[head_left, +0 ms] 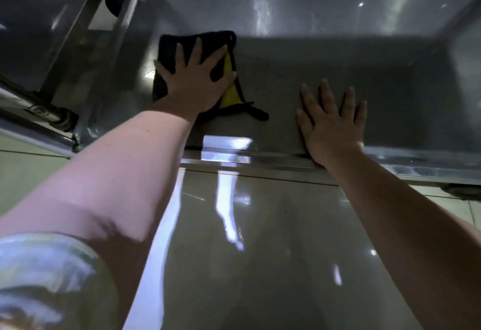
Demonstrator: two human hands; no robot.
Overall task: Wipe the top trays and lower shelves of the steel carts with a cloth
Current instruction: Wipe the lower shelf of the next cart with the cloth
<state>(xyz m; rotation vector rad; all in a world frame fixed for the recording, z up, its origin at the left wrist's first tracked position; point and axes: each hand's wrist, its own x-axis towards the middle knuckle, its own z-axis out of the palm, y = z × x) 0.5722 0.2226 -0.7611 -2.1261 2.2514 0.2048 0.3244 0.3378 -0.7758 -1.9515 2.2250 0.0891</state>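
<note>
We observe the left hand (194,82), fingers splayed, pressing a black-and-yellow cloth (230,69) flat at centre frame; the right hand (331,121) rests open-palmed on the steel shelf (403,90).

The lower shelf (325,51) of the steel cart is a dull grey sheet with a raised front lip. A black and yellow cloth (229,69) lies flat on its left part. Both hands rest directly on it: the left hand (194,82) spread over the cloth, the right hand (331,124) palm-down on bare steel near the lip.
</note>
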